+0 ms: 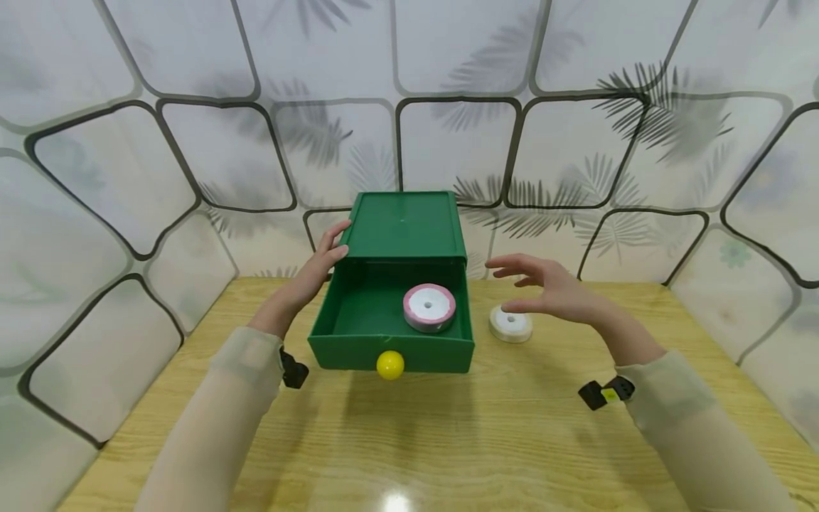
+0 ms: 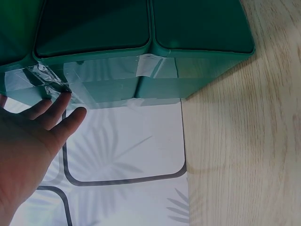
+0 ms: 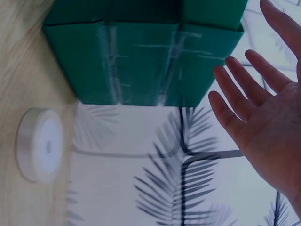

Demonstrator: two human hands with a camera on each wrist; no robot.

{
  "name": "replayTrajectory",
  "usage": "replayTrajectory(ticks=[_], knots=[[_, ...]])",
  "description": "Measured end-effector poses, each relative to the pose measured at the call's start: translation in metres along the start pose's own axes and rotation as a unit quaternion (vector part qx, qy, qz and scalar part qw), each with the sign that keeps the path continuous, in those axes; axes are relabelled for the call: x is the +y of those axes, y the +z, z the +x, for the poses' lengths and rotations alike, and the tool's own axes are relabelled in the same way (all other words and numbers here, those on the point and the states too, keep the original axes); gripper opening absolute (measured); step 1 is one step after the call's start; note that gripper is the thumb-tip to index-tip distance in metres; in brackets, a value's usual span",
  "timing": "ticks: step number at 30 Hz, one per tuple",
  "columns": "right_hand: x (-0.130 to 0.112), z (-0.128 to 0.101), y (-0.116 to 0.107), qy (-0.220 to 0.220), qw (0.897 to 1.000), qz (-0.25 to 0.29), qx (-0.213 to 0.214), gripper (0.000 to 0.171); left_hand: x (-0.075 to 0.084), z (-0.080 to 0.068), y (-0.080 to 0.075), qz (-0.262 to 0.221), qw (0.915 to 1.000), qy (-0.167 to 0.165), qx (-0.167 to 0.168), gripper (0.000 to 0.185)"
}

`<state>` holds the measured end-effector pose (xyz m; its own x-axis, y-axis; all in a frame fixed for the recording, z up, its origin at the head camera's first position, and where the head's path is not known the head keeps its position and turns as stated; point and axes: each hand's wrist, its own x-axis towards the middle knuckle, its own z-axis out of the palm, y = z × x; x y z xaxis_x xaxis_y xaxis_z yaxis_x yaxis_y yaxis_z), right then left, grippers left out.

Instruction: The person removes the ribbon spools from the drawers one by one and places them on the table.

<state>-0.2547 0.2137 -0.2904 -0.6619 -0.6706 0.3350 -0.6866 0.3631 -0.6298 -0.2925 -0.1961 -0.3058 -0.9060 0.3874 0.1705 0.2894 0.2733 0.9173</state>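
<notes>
Between my two hands I have a green box (image 1: pixel 404 226) with its drawer (image 1: pixel 358 309) pulled out toward me, a yellow knob (image 1: pixel 390 365) on the drawer's front. My left hand (image 1: pixel 323 262) rests with straight fingers against the box's left side, at the corner where the drawer comes out; in the left wrist view the fingertips (image 2: pixel 66 101) touch a taped edge of the green plastic, gripping nothing. My right hand (image 1: pixel 550 288) hovers spread and relaxed just right of the box, not touching it, fingers (image 3: pixel 240 84) apart and holding nothing. Inside the drawer, toward its right wall and nearer my right hand, lies a pink tape roll (image 1: pixel 429 307), flat, white face up with a hole in the middle; I see nothing else in the drawer. A white tape roll (image 1: pixel 510 324) lies flat on the table (image 1: pixel 499 427), right under my right hand and just beside the drawer's right wall, apart from it. Clear tape strips (image 3: pixel 141 61) show on the box's underside in the right wrist view.
</notes>
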Motion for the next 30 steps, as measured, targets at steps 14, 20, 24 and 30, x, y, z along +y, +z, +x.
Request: replayTrajectory(ticks=[14, 20, 24, 30], knots=[[-0.044, 0.023, -0.006, -0.06, 0.998, -0.003, -0.009, 0.06, 0.002, 0.0, 0.001, -0.004, 1.0, 0.0, 0.0, 0.066], [-0.058, 0.034, -0.003, -0.046, 0.998, -0.016, -0.036, 0.061, 0.0, 0.001, 0.0, 0.0, 1.0, -0.001, 0.003, 0.066], [-0.065, 0.043, 0.001, -0.048, 0.997, -0.025, -0.055, 0.061, 0.0, 0.001, 0.001, -0.001, 1.0, -0.002, 0.005, 0.065], [-0.07, 0.055, 0.006, -0.061, 0.995, -0.038, -0.074, 0.063, 0.001, 0.001, 0.002, 0.002, 1.0, 0.002, 0.006, 0.066]])
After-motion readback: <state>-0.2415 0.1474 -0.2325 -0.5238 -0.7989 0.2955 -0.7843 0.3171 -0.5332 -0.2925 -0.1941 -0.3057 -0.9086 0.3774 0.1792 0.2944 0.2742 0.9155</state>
